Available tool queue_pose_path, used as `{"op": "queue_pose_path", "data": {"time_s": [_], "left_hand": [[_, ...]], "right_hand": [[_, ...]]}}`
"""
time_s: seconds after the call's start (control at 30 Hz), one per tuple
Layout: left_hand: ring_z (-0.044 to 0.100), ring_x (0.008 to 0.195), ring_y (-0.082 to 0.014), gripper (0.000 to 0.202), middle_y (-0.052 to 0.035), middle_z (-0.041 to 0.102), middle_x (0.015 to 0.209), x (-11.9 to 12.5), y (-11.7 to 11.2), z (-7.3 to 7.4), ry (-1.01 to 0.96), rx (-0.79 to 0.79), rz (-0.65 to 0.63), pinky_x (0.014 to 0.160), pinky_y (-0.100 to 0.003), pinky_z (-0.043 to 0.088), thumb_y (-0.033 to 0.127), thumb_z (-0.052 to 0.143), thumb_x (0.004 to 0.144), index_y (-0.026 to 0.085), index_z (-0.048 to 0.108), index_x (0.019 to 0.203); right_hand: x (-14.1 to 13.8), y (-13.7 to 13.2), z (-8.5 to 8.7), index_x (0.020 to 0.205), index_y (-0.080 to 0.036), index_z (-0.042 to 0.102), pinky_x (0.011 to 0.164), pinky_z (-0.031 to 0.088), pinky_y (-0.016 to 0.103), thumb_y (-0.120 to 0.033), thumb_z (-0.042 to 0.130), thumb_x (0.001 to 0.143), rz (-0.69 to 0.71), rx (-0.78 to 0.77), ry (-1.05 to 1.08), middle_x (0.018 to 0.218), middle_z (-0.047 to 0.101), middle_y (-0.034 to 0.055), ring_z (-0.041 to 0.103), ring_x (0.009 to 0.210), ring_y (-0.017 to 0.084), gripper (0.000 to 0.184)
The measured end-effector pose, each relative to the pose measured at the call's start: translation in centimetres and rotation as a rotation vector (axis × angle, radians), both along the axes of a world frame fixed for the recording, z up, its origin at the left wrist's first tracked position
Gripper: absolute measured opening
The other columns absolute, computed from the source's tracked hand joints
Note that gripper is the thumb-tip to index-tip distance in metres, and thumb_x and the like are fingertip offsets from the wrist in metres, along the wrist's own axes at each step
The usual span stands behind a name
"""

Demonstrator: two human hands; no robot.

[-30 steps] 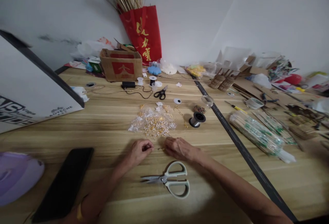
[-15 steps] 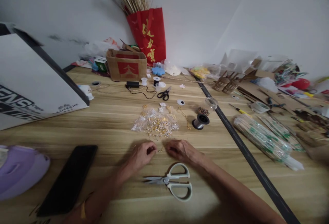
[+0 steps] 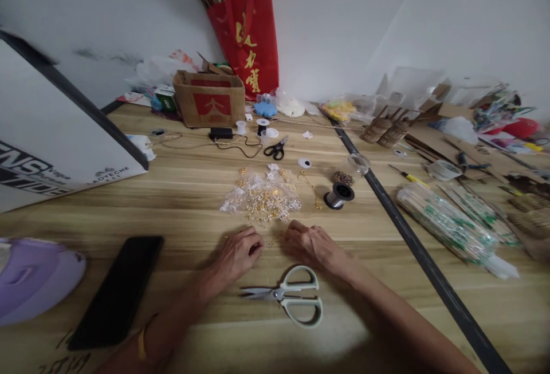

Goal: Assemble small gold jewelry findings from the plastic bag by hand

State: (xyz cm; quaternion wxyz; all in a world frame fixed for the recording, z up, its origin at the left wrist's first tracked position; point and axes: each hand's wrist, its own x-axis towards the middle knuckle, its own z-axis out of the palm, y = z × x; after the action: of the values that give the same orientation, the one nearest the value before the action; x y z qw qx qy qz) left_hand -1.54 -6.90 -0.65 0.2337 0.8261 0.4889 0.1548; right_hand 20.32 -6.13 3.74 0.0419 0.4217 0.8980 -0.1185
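Observation:
My left hand (image 3: pixel 241 251) rests on the wooden table with its fingers curled in. Whatever its fingertips may pinch is too small to make out. My right hand (image 3: pixel 310 242) is also closed, knuckles up, and its fingertips are hidden. A few tiny gold pieces (image 3: pixel 270 244) lie on the wood between the two hands. Just beyond them spreads a pile of gold and silver jewelry findings (image 3: pixel 268 202), mixed with small clear plastic bags (image 3: pixel 234 199). Scissors with pale handles (image 3: pixel 301 302) lie in front of my hands, blades pointing left.
A wire spool (image 3: pixel 339 196) and a gold chain (image 3: pixel 310 188) lie beyond my right hand. Black scissors (image 3: pixel 275 148) are farther back. To the left are a black phone (image 3: pixel 118 291) and a purple object (image 3: pixel 40 282). Wrapped sticks (image 3: pixel 447 222) lie right.
My right hand has shifted slightly forward and right, away from the tiny gold pieces. My left hand stays nearly in place. The camera view has tilted a little.

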Motion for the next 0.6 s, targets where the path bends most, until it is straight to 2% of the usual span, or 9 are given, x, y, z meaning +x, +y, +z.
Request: {"op": "queue_pose_path", "data": {"time_s": [0.1, 0.27, 0.47, 0.6], "left_hand": [[0.056, 0.073, -0.0132, 0.012, -0.0017, 0.062, 0.079, 0.0, 0.0, 0.0, -0.006, -0.013, 0.002, 0.067, -0.024, 0.038, 0.017, 0.055, 0.082, 0.017, 0.066, 0.078], [0.057, 0.074, -0.0139, 0.013, -0.0025, 0.062, 0.078, 0.0, 0.1, 0.4, 0.029, -0.025, 0.000, 0.067, -0.024, 0.038, 0.015, 0.055, 0.082, 0.016, 0.066, 0.076], [0.056, 0.072, -0.0134, 0.012, -0.0019, 0.061, 0.076, 0.0, 0.0, 0.3, 0.027, -0.018, 0.007, 0.066, -0.023, 0.038, 0.015, 0.056, 0.082, 0.016, 0.065, 0.075], [0.055, 0.070, -0.0125, 0.012, -0.0013, 0.061, 0.075, -0.1, 0.0, -0.1, -0.013, 0.012, 0.000, 0.065, -0.023, 0.038, 0.016, 0.055, 0.082, 0.016, 0.065, 0.076]], "right_hand": [[-0.9, 0.0, 0.2, 0.094, -0.017, 0.059, 0.055, 0.031, 0.023, -0.021, 0.047, 0.091, 0.027, 0.012, -0.039, 0.096, 0.060, 0.0058, 0.059, 0.068, 0.012, 0.013], [-2.3, 0.4, -1.1, 0.093, -0.015, 0.059, 0.055, 0.034, 0.024, -0.012, 0.043, 0.091, 0.063, 0.024, -0.142, 0.095, 0.061, 0.0082, 0.059, 0.068, 0.014, 0.016], [-2.7, 0.5, -2.3, 0.096, -0.016, 0.057, 0.057, 0.038, 0.024, -0.014, 0.040, 0.093, 0.054, 0.048, -0.155, 0.097, 0.059, 0.0093, 0.060, 0.071, 0.015, 0.017], [-2.5, 0.3, -2.5, 0.092, -0.015, 0.055, 0.057, 0.036, 0.023, -0.018, 0.038, 0.094, 0.049, 0.069, -0.085, 0.093, 0.059, 0.0081, 0.058, 0.071, 0.014, 0.018]]}}
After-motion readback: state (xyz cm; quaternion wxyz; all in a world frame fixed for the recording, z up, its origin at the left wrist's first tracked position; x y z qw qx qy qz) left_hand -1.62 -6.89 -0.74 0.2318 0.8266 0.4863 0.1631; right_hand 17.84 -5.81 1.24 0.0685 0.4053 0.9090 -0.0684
